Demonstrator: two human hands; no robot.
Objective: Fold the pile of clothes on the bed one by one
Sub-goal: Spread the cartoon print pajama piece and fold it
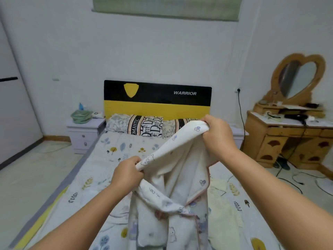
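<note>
White printed garment (180, 177) is held up over the bed (111, 159) w/ both hands: left hand (127, 173) and right hand (217, 133) are fisted on its top edge. Judged soft, light, floppy; best gripped at shoulder/top corners so it hangs flat.

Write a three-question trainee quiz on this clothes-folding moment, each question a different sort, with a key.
1. True or false: both hands grip the garment.
2. Multiple choice: Which hand is higher in the picture? A) left hand B) right hand C) level
3. Fill in: the word on the headboard is ____.

Key: 1 true; 2 B; 3 WARRIOR.
</note>
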